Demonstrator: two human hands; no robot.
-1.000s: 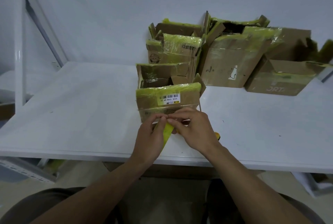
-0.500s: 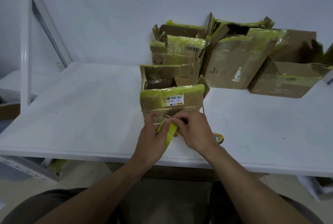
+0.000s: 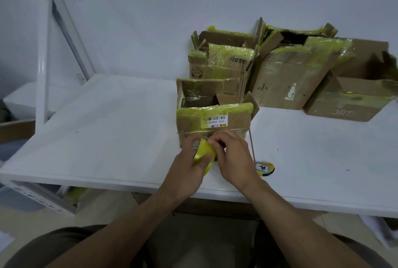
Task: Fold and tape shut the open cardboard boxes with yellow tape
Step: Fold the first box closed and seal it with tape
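Right now the left hand [image 3: 187, 170] grips the yellow tape roll [image 3: 204, 152] while the right hand [image 3: 234, 158] pinches at its loose end, both close together just in front of the nearest box [image 3: 193, 125] (its top looks open). Pulled crooked, the tape could tear or stick to itself.

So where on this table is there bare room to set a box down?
Bare: the table's left half, from the white post to the barcode box, and the front right, between the small yellow object and the JRT box. Crowded: the back right, packed with boxes, and the front middle, where the left hand and right hand hold the tape roll.
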